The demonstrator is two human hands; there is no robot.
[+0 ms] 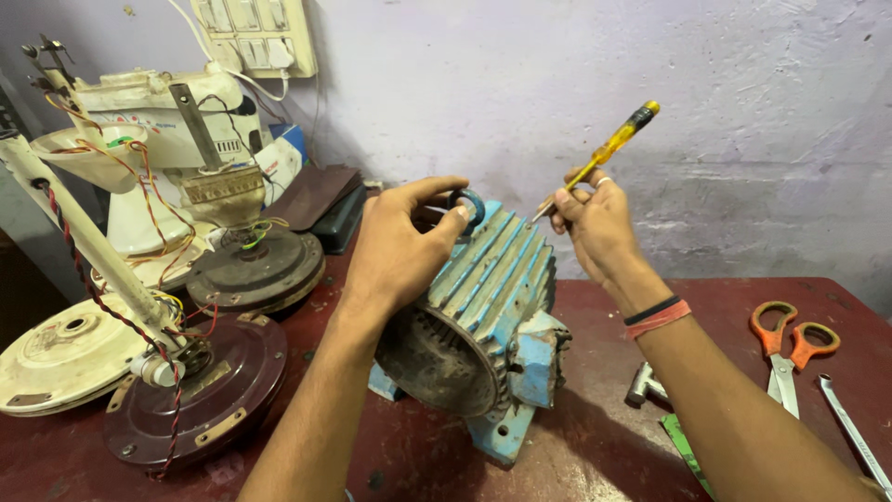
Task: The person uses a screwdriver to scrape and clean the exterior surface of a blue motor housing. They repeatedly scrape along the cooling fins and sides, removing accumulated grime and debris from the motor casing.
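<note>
A blue finned electric motor housing [492, 307] lies on its side on the dark red table [595, 437], its open round end facing me. My left hand [400, 246] rests on top of it, thumb and forefinger pinching the dark lifting ring [467, 206] at the top of the housing. Just right of the housing my right hand [596, 228] is raised, holding a yellow-handled screwdriver [604, 153] with a dark cap. Its handle points up and to the right, and its tip ends near my fingers close to the ring.
Dismantled ceiling fan motors [200, 390] with loose red and yellow wires crowd the left side, beside a white fan body [158, 121]. Orange-handled scissors [785, 349], a spanner [850, 428], a small metal socket [643, 383] and a green strip [686, 451] lie at the right. A switchboard [255, 37] hangs on the wall.
</note>
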